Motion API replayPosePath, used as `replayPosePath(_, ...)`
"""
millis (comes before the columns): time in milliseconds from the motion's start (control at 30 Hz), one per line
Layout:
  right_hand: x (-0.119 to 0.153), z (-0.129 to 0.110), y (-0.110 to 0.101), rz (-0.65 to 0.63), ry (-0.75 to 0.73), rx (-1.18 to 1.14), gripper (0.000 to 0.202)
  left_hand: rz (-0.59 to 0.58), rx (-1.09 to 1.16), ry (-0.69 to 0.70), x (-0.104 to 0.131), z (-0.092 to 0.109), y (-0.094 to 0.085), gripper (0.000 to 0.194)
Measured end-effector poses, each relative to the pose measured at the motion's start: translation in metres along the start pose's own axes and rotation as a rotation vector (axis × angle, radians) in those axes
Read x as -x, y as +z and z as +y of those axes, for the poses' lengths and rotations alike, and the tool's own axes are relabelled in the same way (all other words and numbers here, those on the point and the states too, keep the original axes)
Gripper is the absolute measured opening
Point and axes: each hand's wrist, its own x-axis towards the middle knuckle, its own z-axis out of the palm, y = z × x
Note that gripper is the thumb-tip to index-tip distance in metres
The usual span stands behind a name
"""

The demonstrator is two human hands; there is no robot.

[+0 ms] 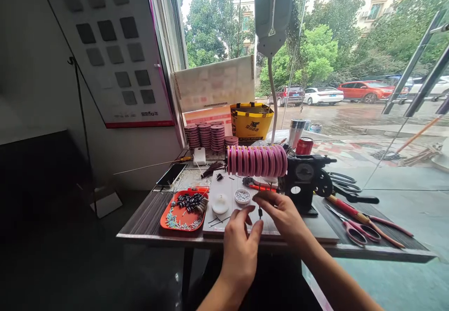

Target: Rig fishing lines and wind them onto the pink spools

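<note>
Both of my hands are over the front of a pale board [224, 184]. Thumb and forefinger of my right hand [278, 210] are pinched on a thin dark strand, and a small black piece [260, 213] hangs below them. My left hand [242, 241] is just left of that piece, its thumb and fingertips apart with nothing visible between them. Behind my hands, a row of pink rings [257, 161] sits on a black hand-cranked machine [304, 173]. A small round dish of white beads [242, 196] and a white lump [220, 204] lie left of my fingertips.
An orange tray [182, 226] holds black and silvery parts at the left. Scissors [358, 231] and pliers [389, 225] lie at the right. Further back are stacked pink discs [217, 138], a yellow bag [251, 124], a red can [304, 146] and a phone [171, 175].
</note>
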Motion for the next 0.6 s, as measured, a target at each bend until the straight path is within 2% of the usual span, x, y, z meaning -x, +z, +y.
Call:
replayPosePath(100, 0.003, -0.007, -0.005, -0.077, 0.095, -0.254, 0.027, -0.081, 0.283, -0.011, -0.018, 0.005, 0.014, 0.025)
replayPosePath(200, 0.003, -0.005, -0.006, -0.109, 0.250, -0.498, 0.023, -0.116, 0.376, -0.052, -0.016, 0.000, 0.023, 0.027)
replayPosePath(300, 0.003, -0.003, -0.003, -0.111, 0.342, -0.642, 0.025, -0.201, 0.565, -0.157, -0.001, -0.005, 0.021, 0.030)
replayPosePath(433, 0.005, -0.009, 0.003, -0.141, 0.351, -0.695, 0.031, -0.383, 0.950, -0.431, 0.025, -0.019, 0.012, 0.030)
replayPosePath(500, 0.006, -0.013, 0.004, -0.139, 0.342, -0.705, 0.033, -0.430, 0.998, -0.513, 0.036, -0.031, 0.009, 0.034)
replayPosePath(600, 0.008, -0.014, 0.004, -0.141, 0.344, -0.711, 0.034, -0.426, 1.059, -0.588, 0.051, -0.048, 0.007, 0.036)
